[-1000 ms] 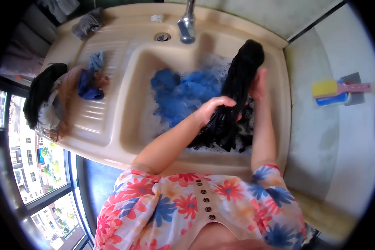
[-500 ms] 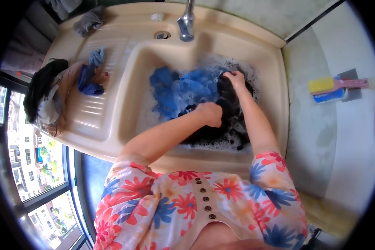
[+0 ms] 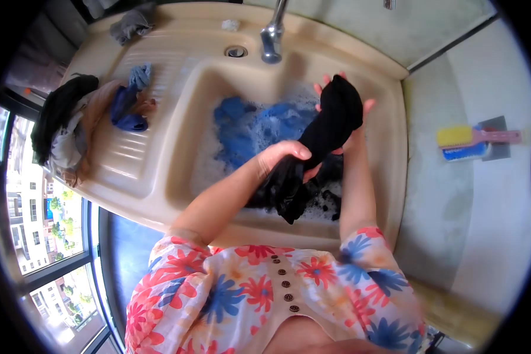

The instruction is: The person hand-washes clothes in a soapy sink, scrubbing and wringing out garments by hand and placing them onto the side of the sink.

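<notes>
A long, wet black sock [image 3: 330,121] lies slantwise above the soapy water. My left hand [image 3: 286,156] is closed around its lower part, where the bunched, shiny end hangs down. Beneath the upper part is my right hand [image 3: 356,138], palm up; its spread fingers and thumb show past the edges of the fabric. The sock hides most of the right palm. Blue cloth [image 3: 239,133] soaks in the basin to the left, and more dark fabric lies in the water under my hands.
The beige sink [image 3: 180,159] has a chrome faucet [image 3: 272,44] at the back. On the ribbed drainboard are a pile of clothes [image 3: 71,130], a small blue garment [image 3: 127,111] and a grey cloth [image 3: 133,25]. A scrubbing brush [image 3: 484,137] is on the right wall.
Both hands have lifted the black sock up out of the water. My right hand has turned palm up and opened beneath it.
</notes>
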Action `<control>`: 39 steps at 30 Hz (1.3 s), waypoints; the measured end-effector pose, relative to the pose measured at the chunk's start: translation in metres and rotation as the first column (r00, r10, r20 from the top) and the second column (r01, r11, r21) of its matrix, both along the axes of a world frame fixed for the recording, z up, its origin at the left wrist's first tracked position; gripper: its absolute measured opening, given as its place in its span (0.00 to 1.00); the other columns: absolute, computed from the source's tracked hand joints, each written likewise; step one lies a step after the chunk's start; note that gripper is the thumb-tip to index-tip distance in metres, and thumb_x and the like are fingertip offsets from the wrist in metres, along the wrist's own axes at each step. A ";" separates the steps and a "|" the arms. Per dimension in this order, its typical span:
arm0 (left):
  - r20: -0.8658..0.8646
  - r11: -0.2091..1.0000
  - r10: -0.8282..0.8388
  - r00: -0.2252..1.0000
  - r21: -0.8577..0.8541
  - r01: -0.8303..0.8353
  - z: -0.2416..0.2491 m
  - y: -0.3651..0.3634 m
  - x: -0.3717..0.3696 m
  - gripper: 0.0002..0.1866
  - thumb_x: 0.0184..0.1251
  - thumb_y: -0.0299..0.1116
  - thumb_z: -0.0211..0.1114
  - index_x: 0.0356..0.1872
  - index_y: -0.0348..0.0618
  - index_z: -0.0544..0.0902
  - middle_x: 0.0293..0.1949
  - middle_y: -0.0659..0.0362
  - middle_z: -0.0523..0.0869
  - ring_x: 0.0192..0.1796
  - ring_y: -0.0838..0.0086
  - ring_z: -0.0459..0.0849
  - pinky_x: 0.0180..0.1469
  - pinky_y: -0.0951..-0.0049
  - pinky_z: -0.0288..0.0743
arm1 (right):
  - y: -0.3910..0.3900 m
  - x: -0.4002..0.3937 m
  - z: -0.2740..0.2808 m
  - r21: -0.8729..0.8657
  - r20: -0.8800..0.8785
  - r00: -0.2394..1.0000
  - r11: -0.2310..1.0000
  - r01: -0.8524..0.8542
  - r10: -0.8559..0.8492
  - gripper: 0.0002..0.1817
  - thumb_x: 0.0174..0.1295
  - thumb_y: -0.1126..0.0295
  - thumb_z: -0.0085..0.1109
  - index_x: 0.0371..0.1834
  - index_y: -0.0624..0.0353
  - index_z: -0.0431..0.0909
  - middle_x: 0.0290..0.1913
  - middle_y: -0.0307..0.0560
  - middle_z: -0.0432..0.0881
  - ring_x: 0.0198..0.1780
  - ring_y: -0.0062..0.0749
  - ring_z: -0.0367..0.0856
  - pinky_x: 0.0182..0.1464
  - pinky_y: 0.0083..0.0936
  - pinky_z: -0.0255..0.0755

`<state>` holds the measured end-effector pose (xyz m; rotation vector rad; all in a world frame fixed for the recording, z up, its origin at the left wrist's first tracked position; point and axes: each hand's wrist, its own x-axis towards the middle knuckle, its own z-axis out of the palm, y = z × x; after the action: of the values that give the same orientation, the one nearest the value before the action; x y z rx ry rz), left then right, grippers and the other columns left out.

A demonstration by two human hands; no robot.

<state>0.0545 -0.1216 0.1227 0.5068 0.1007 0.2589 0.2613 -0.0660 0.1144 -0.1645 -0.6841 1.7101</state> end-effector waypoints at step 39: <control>-0.466 0.721 0.504 0.727 0.691 -0.057 -0.045 0.010 0.022 0.26 0.42 0.35 0.72 0.42 0.29 0.75 0.32 0.55 0.82 0.34 0.70 0.80 0.41 0.73 0.74 | 0.012 0.003 0.020 0.416 0.905 -0.104 0.806 0.422 -0.412 0.18 0.44 0.63 0.64 0.36 0.64 0.79 0.34 0.45 0.81 0.36 0.29 0.78 0.41 0.24 0.71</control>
<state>0.0760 -0.1120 0.0773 1.2728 0.7969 0.4432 0.2645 -0.0544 0.1346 -1.5931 -1.4424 0.6470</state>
